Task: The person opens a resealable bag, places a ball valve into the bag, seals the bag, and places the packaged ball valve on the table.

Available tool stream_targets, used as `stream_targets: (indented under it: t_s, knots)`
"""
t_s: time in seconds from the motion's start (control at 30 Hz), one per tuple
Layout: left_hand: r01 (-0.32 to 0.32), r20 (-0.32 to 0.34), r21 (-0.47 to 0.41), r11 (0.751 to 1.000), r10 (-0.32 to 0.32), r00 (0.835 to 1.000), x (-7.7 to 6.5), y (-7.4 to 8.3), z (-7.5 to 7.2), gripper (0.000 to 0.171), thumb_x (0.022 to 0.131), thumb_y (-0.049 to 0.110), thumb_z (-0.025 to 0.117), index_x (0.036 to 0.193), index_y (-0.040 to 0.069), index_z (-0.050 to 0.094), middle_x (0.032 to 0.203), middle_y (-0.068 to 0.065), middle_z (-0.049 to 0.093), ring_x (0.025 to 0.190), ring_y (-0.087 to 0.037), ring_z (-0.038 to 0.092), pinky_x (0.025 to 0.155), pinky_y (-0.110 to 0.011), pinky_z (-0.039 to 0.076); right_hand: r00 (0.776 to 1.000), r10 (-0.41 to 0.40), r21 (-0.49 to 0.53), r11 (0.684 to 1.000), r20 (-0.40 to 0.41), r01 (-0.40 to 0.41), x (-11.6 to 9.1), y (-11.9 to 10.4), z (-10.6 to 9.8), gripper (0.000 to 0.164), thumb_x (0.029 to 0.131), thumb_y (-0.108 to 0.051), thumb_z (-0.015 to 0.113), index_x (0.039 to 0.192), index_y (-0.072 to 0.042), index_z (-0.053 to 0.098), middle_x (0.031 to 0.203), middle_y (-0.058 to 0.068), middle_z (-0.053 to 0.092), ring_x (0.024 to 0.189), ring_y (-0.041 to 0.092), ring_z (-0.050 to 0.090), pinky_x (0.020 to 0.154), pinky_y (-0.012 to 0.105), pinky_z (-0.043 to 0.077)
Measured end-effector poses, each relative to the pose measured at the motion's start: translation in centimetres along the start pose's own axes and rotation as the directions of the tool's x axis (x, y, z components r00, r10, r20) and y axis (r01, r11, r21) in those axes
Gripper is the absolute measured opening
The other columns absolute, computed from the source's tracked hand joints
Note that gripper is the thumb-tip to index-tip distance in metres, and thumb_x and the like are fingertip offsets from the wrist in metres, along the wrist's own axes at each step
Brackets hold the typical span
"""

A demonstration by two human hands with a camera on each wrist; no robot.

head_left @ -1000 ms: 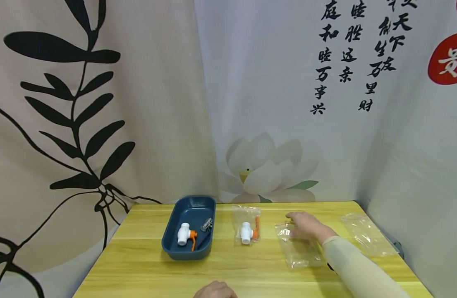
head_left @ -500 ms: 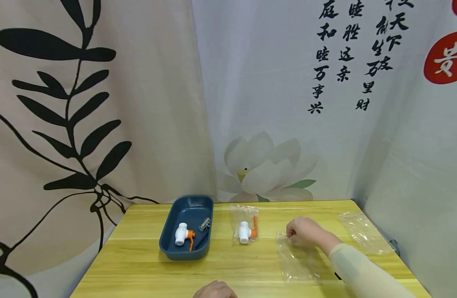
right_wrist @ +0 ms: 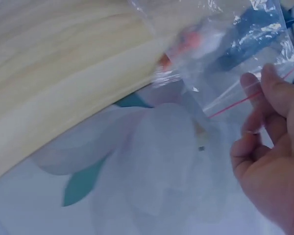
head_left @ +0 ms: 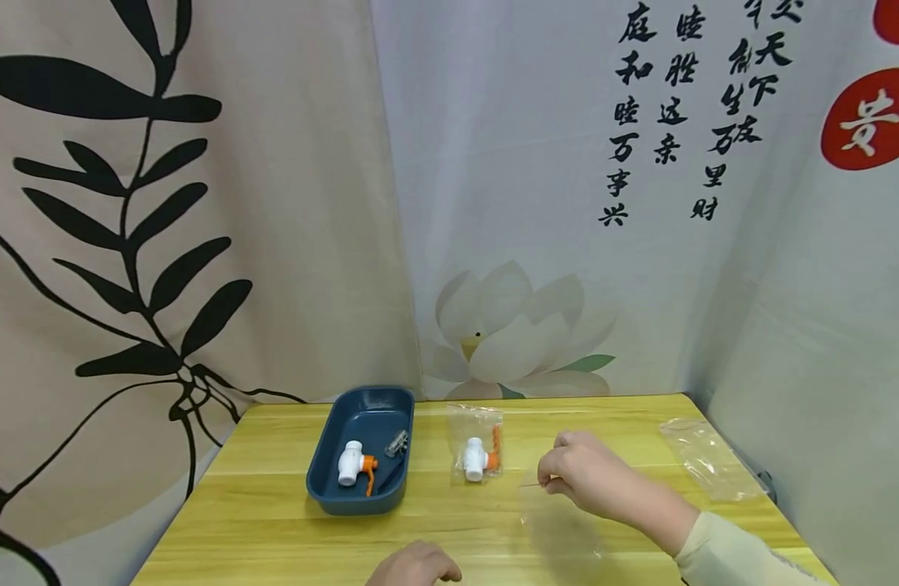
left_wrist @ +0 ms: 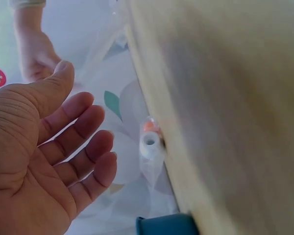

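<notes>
Right hand [head_left: 584,472] has a thumb-and-finger pinch on a clear, crinkly plastic zip bag [right_wrist: 220,73], film spreading from the grip toward the person. Red seal line [right_wrist: 230,105] only really shows in the right-wrist view, btw. Left hand [left_wrist: 36,166] is loose. Left of the grip: bagged white ball valve [head_left: 474,461], orange handle [head_left: 493,461], then a rounded blue tray [head_left: 355,506].

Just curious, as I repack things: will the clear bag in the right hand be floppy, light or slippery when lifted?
The clear bag is probably floppy, since its film looks thin and wrinkled. It seems light: the right hand pinches it near one edge. Its shine suggests it may feel slippery.
</notes>
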State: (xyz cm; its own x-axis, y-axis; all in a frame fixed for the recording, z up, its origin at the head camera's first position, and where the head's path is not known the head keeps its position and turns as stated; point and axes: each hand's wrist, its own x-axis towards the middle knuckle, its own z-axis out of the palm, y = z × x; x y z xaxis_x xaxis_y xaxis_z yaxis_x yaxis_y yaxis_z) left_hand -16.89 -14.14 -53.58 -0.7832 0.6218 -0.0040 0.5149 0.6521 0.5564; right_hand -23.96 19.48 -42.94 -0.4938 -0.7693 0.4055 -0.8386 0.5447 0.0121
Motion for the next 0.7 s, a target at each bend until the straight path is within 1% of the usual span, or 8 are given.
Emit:
stream_targets:
  t_s: [0.1,0.2,0.3,0.37,0.47,0.57,0.63,0.7]
  knots:
    - [-0.003,-0.078,0.025,1.000,0.005,0.997,-0.7,2.8,-2.1,0.029,0.101,0.047,0.072,0.111,0.020,0.079,0.103,0.014,0.070,0.090,0.004,0.060,0.074,-0.024,0.055,0.995,-0.091,0.004,0.996,-0.051,0.091,0.5,-1.5,-0.4,0.027,0.074,-0.020,0.093,0.083,-0.025,0.068,0.081,-0.020,0.070,0.070,-0.004,0.045,0.066,0.014,0.041]
    - [0.006,-0.153,0.067,0.998,0.005,0.988,-1.1,5.0,-3.6,0.029,0.101,0.048,0.072,0.116,0.023,0.076,0.110,0.014,0.070,0.096,0.003,0.062,0.078,-0.025,0.057,0.984,-0.161,0.004,0.987,-0.074,0.161,0.8,-2.8,-0.5,0.027,0.076,-0.022,0.092,0.085,-0.023,0.067,0.088,-0.019,0.073,0.070,-0.005,0.052,0.067,0.010,0.043]
    - [-0.004,-0.228,0.136,0.991,0.035,0.973,-1.0,6.3,-4.3,0.035,0.100,0.048,0.074,0.128,0.026,0.072,0.124,0.012,0.070,0.108,-0.003,0.066,0.087,-0.029,0.060,0.967,-0.229,-0.044,0.973,-0.112,0.225,1.1,-3.9,-0.5,0.026,0.076,-0.026,0.091,0.086,-0.024,0.068,0.102,-0.017,0.080,0.072,-0.003,0.061,0.067,0.007,0.043]
    - [-0.045,-0.279,0.208,0.977,0.103,0.955,-0.7,6.7,-4.6,0.042,0.099,0.044,0.077,0.136,0.026,0.068,0.134,0.010,0.069,0.116,-0.007,0.068,0.093,-0.032,0.061,0.957,-0.260,-0.077,0.965,-0.127,0.252,1.3,-4.4,-0.4,0.026,0.075,-0.028,0.091,0.085,-0.025,0.068,0.110,-0.015,0.081,0.071,-0.001,0.062,0.066,0.005,0.040]
    - [-0.148,-0.355,0.340,0.929,0.272,0.895,-0.3,6.8,-5.0,0.054,0.094,0.035,0.083,0.144,0.023,0.063,0.144,0.007,0.066,0.123,-0.011,0.068,0.097,-0.032,0.061,0.951,-0.288,-0.106,0.955,-0.109,0.277,1.5,-5.1,-0.2,0.025,0.076,-0.030,0.090,0.085,-0.027,0.067,0.114,-0.016,0.080,0.069,-0.002,0.057,0.066,0.003,0.035]
    - [-0.245,-0.359,0.444,0.862,0.422,0.832,0.2,6.7,-5.5,0.062,0.088,0.030,0.088,0.144,0.022,0.063,0.148,0.006,0.064,0.122,-0.011,0.069,0.096,-0.030,0.061,0.944,-0.319,-0.120,0.944,-0.085,0.308,1.6,-5.5,0.0,0.023,0.077,-0.031,0.090,0.086,-0.029,0.069,0.115,-0.019,0.079,0.073,-0.002,0.058,0.068,0.005,0.037]
    - [-0.291,-0.324,0.492,0.821,0.483,0.813,0.4,6.7,-5.8,0.058,0.086,0.030,0.090,0.138,0.023,0.066,0.147,0.006,0.065,0.120,-0.010,0.069,0.095,-0.028,0.060,0.933,-0.351,-0.142,0.931,-0.083,0.337,1.6,-5.7,0.2,0.020,0.079,-0.034,0.088,0.087,-0.030,0.069,0.117,-0.019,0.078,0.076,-0.002,0.059,0.070,0.007,0.040]
    - [-0.324,-0.268,0.534,0.781,0.519,0.812,0.6,6.8,-6.1,0.047,0.088,0.032,0.088,0.131,0.024,0.069,0.143,0.006,0.066,0.117,-0.009,0.068,0.095,-0.026,0.059,0.921,-0.378,-0.143,0.921,-0.096,0.363,1.5,-5.8,0.5,0.018,0.081,-0.034,0.085,0.086,-0.029,0.069,0.118,-0.018,0.078,0.078,-0.001,0.059,0.071,0.007,0.041]
